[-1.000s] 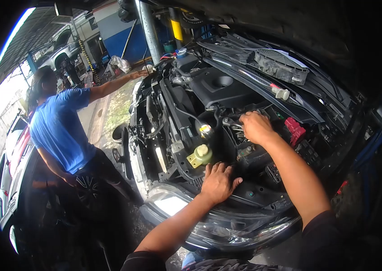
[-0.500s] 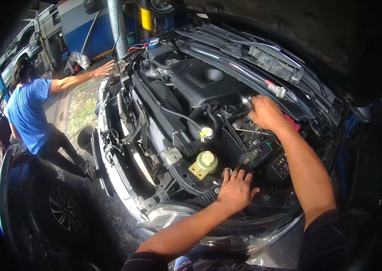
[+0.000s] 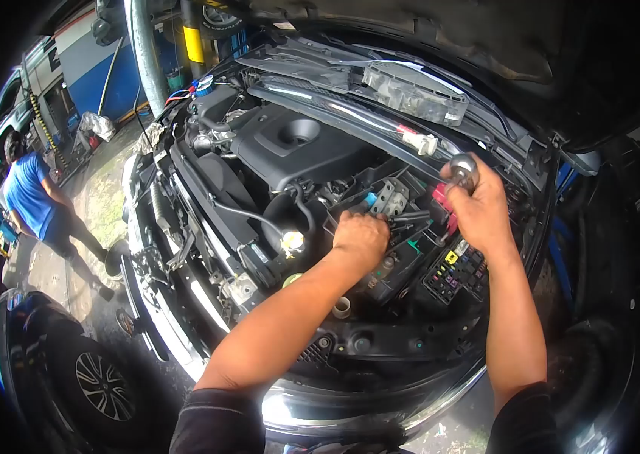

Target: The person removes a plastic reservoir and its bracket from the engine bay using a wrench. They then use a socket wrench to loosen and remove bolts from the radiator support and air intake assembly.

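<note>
My right hand [image 3: 479, 208] is closed around a ratchet wrench [image 3: 464, 171], its round metal head showing above the fingers. It is raised over the right side of the engine bay, beside a red terminal cover [image 3: 442, 198]. My left hand [image 3: 361, 238] reaches in with its fingers curled down. It is next to a metal bracket [image 3: 391, 198]; whatever the fingers grip is hidden beneath the hand. My left forearm covers most of the yellowish reservoir [image 3: 292, 281]. Near that forearm is an open pale filler neck [image 3: 342, 307].
The black engine cover [image 3: 282, 144] fills the middle of the bay, under the raised hood [image 3: 486, 45]. An open fuse box [image 3: 458, 274] lies below my right hand. A loose plastic piece [image 3: 414, 94] rests near the windshield. A person in blue [image 3: 36, 197] stands at left.
My left hand has left its spot by the filler neck and moved deeper, to the bracket. My right hand has lifted the ratchet wrench rightward. The person in blue has lowered the outstretched arm.
</note>
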